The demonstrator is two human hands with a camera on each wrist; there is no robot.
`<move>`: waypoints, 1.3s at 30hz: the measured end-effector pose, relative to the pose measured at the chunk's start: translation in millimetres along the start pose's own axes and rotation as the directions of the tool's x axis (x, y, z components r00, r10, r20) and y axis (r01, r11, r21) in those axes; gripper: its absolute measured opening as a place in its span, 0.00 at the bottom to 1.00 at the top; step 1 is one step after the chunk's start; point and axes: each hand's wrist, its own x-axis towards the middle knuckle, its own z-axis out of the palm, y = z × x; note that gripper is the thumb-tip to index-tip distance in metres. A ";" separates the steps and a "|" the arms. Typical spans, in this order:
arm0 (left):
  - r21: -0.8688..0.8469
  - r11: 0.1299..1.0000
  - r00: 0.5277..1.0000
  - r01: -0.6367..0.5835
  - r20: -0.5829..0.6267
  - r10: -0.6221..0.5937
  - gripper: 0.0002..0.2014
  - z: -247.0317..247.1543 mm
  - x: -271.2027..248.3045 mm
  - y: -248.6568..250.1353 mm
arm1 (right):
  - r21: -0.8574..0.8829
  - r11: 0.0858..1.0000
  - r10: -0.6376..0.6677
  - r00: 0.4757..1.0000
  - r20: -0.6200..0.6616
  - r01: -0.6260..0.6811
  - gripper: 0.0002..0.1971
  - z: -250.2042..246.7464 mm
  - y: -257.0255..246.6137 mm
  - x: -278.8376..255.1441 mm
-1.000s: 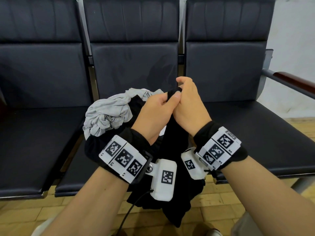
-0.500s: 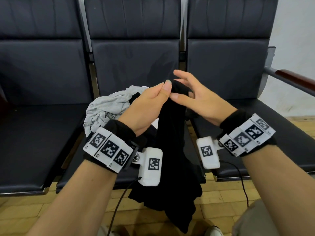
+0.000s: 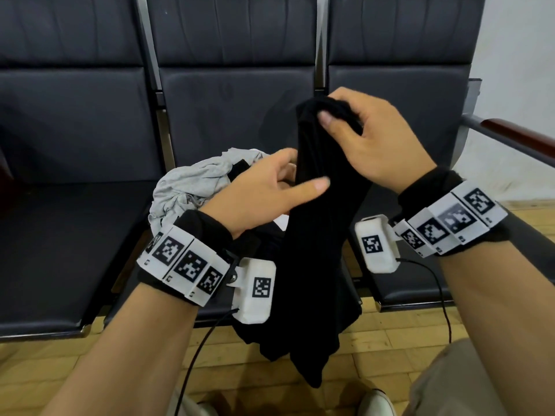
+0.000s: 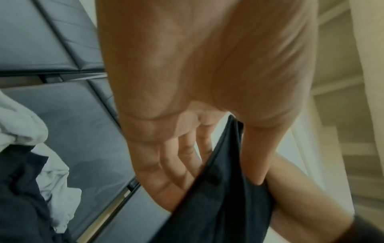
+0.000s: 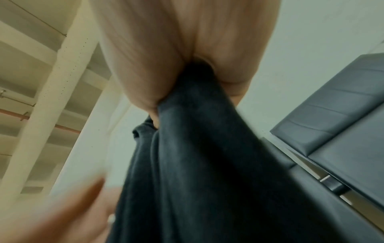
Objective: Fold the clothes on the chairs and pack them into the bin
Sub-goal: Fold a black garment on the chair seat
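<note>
Black garment (image 3: 315, 250): right hand (image 3: 372, 145) grips top, left hand (image 3: 261, 196) pinches lower down.

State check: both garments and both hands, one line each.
black garment: unfolded, hanging bunched from its top, lower end below the seat edge
grey garment: crumpled on the middle chair, not folded
right hand: grips the black garment's top end
left hand: lower down, cloth between thumb and fingers

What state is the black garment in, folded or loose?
Loose, not folded: the black garment hangs bunched in a long drape from the right hand, which grips its top; the left hand pinches it lower down.
</note>
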 end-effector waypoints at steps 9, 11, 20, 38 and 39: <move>0.254 0.965 0.988 0.060 0.120 -0.093 0.17 0.6 -3.6 -27.2 | -0.252 0.966 0.049 0.998 -0.037 -0.057 0.11 -48.7 -15.0 38.6; 0.310 0.948 0.979 0.073 0.160 -0.128 0.20 1.4 -6.0 -29.9 | -0.286 0.954 0.079 0.995 -0.053 -0.091 0.14 -58.1 -9.9 44.6; 0.423 0.904 0.993 -0.058 -0.065 0.094 0.16 8.7 -17.1 -28.9 | -0.341 0.924 0.123 0.979 -0.161 -0.172 0.14 -105.1 -6.4 74.2; 0.609 0.774 0.985 -0.172 0.134 0.113 0.22 2.9 -34.4 114.7 | -0.532 0.841 0.007 0.984 -0.181 -0.103 0.16 -175.8 -61.1 158.6; 0.637 0.749 0.981 -0.181 0.171 0.092 0.23 6.2 -32.1 118.3 | -0.535 0.839 0.004 0.983 -0.182 -0.102 0.15 -175.6 -65.0 162.3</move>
